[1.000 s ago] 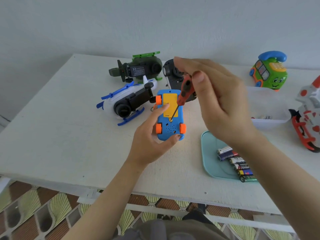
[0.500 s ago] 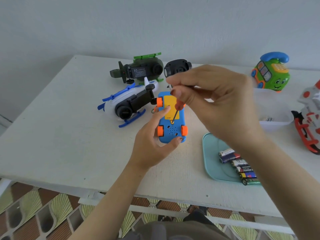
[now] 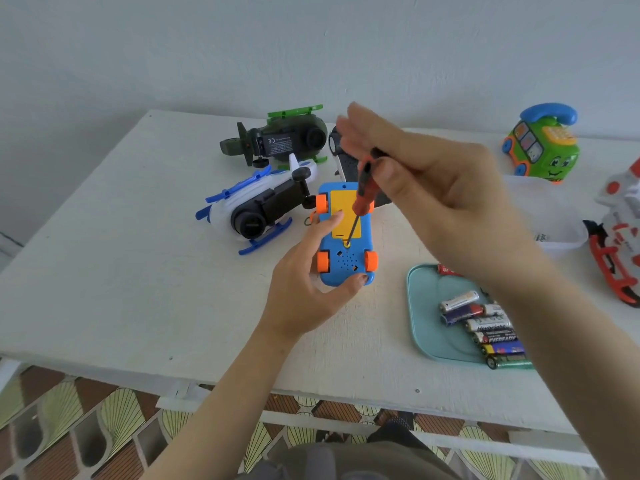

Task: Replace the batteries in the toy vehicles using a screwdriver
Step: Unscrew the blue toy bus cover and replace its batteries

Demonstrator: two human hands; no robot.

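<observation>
A blue toy car (image 3: pixel 346 265) with orange wheels lies upside down on the white table (image 3: pixel 121 271), its yellow battery cover (image 3: pixel 346 209) facing up. My left hand (image 3: pixel 304 289) grips the car from the near left, thumb on its rear end, a finger on the cover. My right hand (image 3: pixel 433 188) pinches a red-and-black screwdriver (image 3: pixel 363 199) between thumb and fingers, the other fingers stretched out. The shaft slants down and its tip sits at the screw at the cover's near end.
A white-and-blue helicopter (image 3: pixel 256 206) and a green helicopter (image 3: pixel 284 140) lie behind the car. A teal tray (image 3: pixel 426 306) with several batteries (image 3: pixel 485 327) sits right. A green phone-car (image 3: pixel 540 147), a clear tub (image 3: pixel 561 230) and a red-white toy (image 3: pixel 620 244) stand far right.
My right hand has rolled the screwdriver between its fingers, opening out from a tighter pinch; the tip stays on the screw. My left hand and the car have barely moved.
</observation>
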